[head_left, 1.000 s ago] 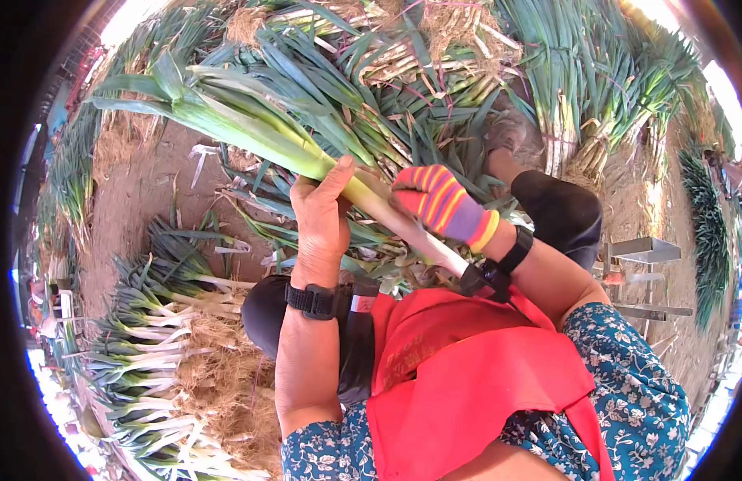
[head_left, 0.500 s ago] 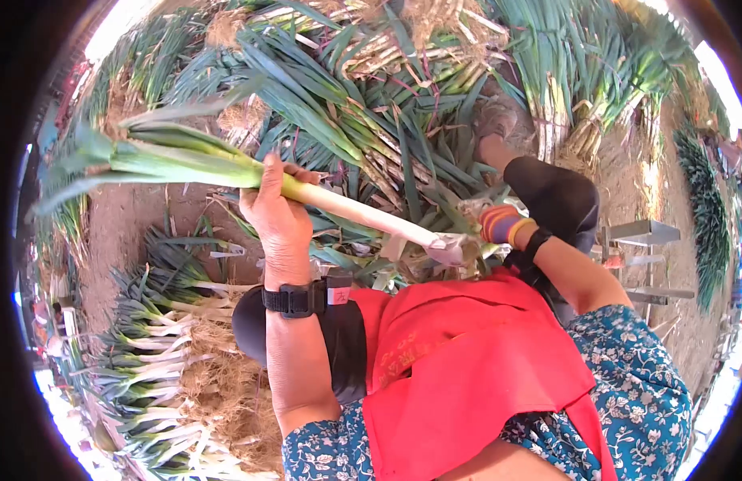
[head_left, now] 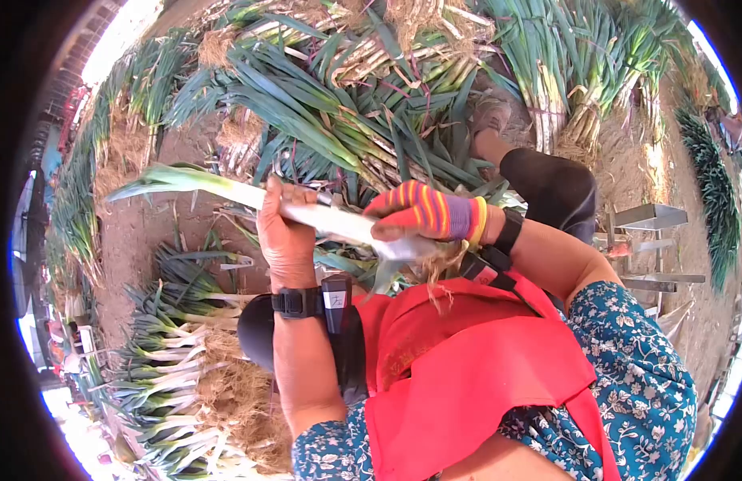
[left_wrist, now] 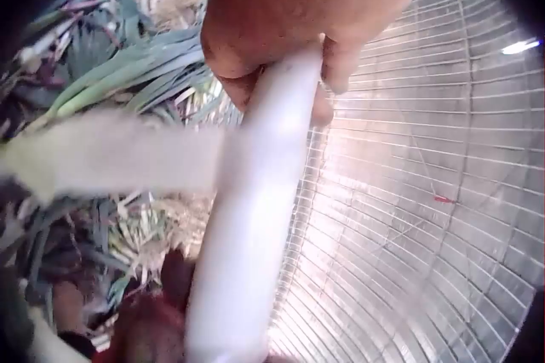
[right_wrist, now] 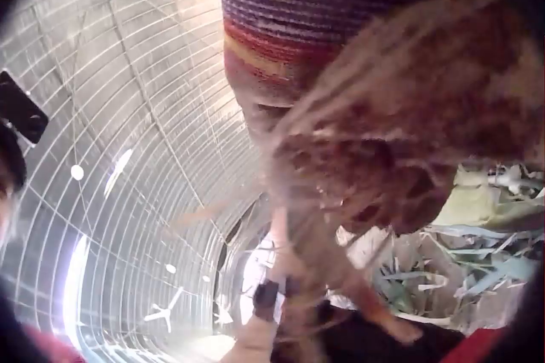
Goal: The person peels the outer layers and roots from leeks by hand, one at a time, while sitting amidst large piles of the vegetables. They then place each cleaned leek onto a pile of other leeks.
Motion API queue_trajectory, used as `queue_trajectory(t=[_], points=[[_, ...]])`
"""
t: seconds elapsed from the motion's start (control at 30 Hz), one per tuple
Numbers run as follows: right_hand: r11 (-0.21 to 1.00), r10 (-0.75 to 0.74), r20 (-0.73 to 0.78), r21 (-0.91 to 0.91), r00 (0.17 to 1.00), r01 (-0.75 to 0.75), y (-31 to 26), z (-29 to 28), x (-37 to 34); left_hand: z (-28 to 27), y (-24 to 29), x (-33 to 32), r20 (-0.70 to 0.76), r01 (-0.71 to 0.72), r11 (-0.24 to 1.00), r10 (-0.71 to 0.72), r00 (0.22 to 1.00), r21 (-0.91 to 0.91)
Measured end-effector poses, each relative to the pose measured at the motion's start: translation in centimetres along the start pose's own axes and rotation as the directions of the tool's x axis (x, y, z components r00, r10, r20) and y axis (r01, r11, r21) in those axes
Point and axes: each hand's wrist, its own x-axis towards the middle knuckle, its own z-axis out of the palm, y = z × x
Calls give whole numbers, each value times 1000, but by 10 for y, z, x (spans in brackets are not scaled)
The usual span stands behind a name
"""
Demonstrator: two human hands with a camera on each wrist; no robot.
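A long green onion (head_left: 226, 189) with a thick white shank slants across the front of the body, leaves to the left and roots (head_left: 444, 268) to the right. Bare fingers of my left hand (head_left: 287, 228) curl round its shank just below the leaves. My right hand (head_left: 425, 212), in a striped glove, grips the lower shank near the root end, which is blurred. In the left wrist view a pale blurred strip (left_wrist: 128, 154) crosses beside the smooth white shank (left_wrist: 255, 201). Brown roots hang by the gloved hand in the right wrist view.
Bundled green onions (head_left: 551, 96) lie and lean beyond the knees. At the left, a row of onions (head_left: 166, 365) lies with roots inward. A metal stand (head_left: 650, 216) is on the right. A red apron (head_left: 483, 369) covers the lap.
The gloved hand went down off the shank to the right, then came back to grip it near the roots. The left hand shifted left, and the onion's green top now looks thinner.
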Motion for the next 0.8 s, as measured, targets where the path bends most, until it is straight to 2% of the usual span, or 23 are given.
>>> queue_trajectory(t=[0.03, 0.07, 0.1, 0.13, 0.17, 0.23, 0.27, 0.3, 0.33, 0.37, 0.4, 0.43, 0.5, 0.53, 0.57, 0.6, 0.63, 0.67, 0.7, 0.73, 0.8], points=[[996, 84, 32, 26, 996, -84, 1, 4, -3, -12, 1, 5, -20, 27, 999, -28, 999, -38], [1000, -14, 49, 19, 999, 13, 5, 4, -7, -4, 2, 4, -162, 53, 996, -64, 985, -70], [995, -104, 77, 11, 992, 104, 13, 2, -11, -1, 2, 3, -166, 45, 996, -58, 984, -82], [813, -398, 197, -376, 896, 444, 27, -10, -17, 0, 3, 2, -167, 55, 997, -64, 984, -62], [391, -648, 296, -662, 702, 640, 41, -22, -23, -1, 2, 1, -169, 69, 997, -75, 983, -39], [466, -566, 272, -673, 778, 574, 49, -26, -41, -1, -4, -3, -194, 22, 997, -7, 981, 77], [639, -365, 138, -682, 921, 355, 69, -30, -55, 3, -8, -7, -219, 2, 991, 27, 975, 131], [747, -131, 8, -656, 991, 104, 94, -33, -67, 8, -9, -9, -238, -20, 982, 64, 969, 186], [584, 86, -41, -808, 995, -84, 103, -37, -73, 13, -2, -11, -236, -26, 982, 71, 969, 186], [357, 279, -141, -903, 950, -239, 112, -42, -80, 17, 8, -14, -274, -95, 962, 167, 947, 258], [331, 305, -149, -910, 941, -251, 131, -52, -101, 17, 17, -13, -300, -156, 931, 260, 918, 331], [296, 328, -148, -922, 933, -251, 143, -67, -116, -15, 37, 1, -177, -221, 940, 271, 946, 261], [253, 320, -115, -946, 940, -202, 124, -71, -109, -13, 60, 0, -124, -293, 932, 324, 938, 215], [154, 400, -234, -936, 886, -316, 107, -69, -96, -5, 60, -6, -151, -292, 930, 329, 932, 222], [149, 384, -232, -940, 894, -308, 103, -74, -78, 10, 53, -11, -172, -297, 930, 337, 926, 218], [138, 28, -270, -953, 963, -271, 99, -81, -65, 12, 45, -11, -107, -276, 947, 295, 949, 166], [109, -330, -265, -964, 906, -242, 93, -89, -53, 15, 35, -14, -103, -250, 960, 263, 959, 126], [219, -525, -226, -967, 820, -127, 75, -94, -35, 15, 27, -12, -47, -234, 966, 241, 970, 112], [299, -695, -209, -954, 688, 13, 46, -90, -19, 14, 19, -10, 11, -216, 971, 216, 976, 100], [214, -669, -88, -974, 738, 78, 5, -73, -12, 17, 15, -12, 9, -174, 980, 174, 985, 95], [126, -648, 38, -980, 760, 157, -52, -26, -4, 10, 7, -9, 49, -104, 992, 101, 994, 77]])
